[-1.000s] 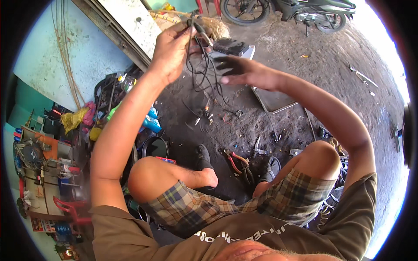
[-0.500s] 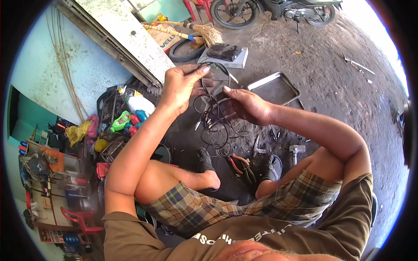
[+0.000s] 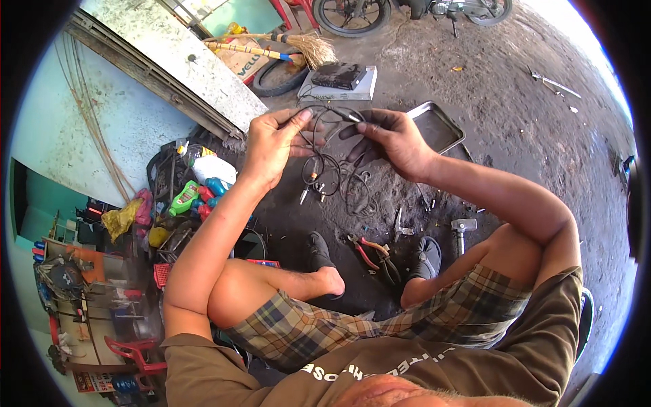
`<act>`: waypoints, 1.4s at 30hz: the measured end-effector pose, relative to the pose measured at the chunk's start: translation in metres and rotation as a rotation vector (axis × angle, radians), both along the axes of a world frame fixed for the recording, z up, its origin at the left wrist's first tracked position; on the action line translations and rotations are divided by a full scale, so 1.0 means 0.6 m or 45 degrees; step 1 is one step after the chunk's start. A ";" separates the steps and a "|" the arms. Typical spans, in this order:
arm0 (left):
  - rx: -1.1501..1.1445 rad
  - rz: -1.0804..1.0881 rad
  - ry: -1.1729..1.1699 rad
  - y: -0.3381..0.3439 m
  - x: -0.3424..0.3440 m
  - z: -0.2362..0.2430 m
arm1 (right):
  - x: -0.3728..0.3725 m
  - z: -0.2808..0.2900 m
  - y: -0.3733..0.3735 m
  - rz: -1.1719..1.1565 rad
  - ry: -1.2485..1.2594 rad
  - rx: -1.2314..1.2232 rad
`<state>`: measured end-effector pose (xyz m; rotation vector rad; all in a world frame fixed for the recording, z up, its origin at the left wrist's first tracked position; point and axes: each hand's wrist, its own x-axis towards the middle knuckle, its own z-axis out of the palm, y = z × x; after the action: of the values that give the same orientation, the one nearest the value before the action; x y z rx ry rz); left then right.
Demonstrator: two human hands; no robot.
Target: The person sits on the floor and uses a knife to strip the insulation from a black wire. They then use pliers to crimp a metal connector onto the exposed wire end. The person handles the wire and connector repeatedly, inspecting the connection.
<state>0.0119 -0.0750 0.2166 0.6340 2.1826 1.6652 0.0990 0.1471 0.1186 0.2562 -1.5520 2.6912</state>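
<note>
Left hand [image 3: 271, 148] pinching black cable [image 3: 332, 107], thumb against fingers. Right hand [image 3: 407, 146] has thumb and fingers closed on the same cable, just by a pale metallic bit [image 3: 354, 118]. Hands up in front, apart, cable bridging between them. Loops hang below, metal-tipped end [image 3: 304, 196] dangling over the dirt floor [image 3: 498, 197]. Rest of the tangle under the right hand: can't tell which strands belong to what.

Pliers [image 3: 367, 253] on the floor between the feet. Hammer [image 3: 462, 236] just right of the right foot. Metal tray [image 3: 462, 133] beyond the right hand, partly hidden by it. Past both hands: black box [image 3: 339, 76] on top of a white box [image 3: 365, 87], tire [image 3: 261, 85] and straw broom [image 3: 313, 49] near it. Green bottle [image 3: 184, 199] among the clutter, person's left. Motorbike [image 3: 352, 30] at the far edge, partly cut off.
</note>
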 end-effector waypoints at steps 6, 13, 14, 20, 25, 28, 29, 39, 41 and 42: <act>0.062 0.072 -0.096 -0.020 -0.021 0.007 | -0.001 -0.016 0.026 0.039 -0.119 -0.051; 0.055 0.051 -0.195 -0.027 -0.019 0.010 | -0.008 -0.042 0.019 -0.076 -0.131 0.293; 0.051 0.038 -0.213 -0.026 -0.017 0.010 | -0.009 -0.040 0.017 -0.099 -0.039 0.400; 0.184 -0.014 -0.336 -0.024 -0.016 0.013 | -0.018 -0.034 0.009 0.044 0.266 0.678; 0.338 -0.028 -0.423 -0.026 -0.017 0.006 | -0.007 -0.023 -0.011 0.239 0.372 0.740; 0.390 -0.026 -0.362 -0.028 -0.015 0.006 | 0.000 -0.014 -0.017 0.360 0.295 0.667; 0.386 -0.030 -0.323 -0.028 -0.007 0.008 | 0.002 -0.017 -0.018 0.406 0.274 0.626; 0.492 0.033 -0.151 -0.050 -0.022 0.004 | -0.013 -0.060 -0.007 0.572 -0.010 0.719; 0.427 -0.010 -0.124 -0.054 -0.030 0.002 | -0.010 -0.063 -0.008 0.488 -0.141 0.346; 0.417 -0.063 -0.172 -0.055 -0.031 0.003 | -0.008 -0.064 -0.007 0.438 -0.208 0.160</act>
<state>-0.0065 -0.1081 0.2187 0.6314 1.8030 1.9952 0.0942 0.1428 0.0800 0.3439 -1.8848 2.9360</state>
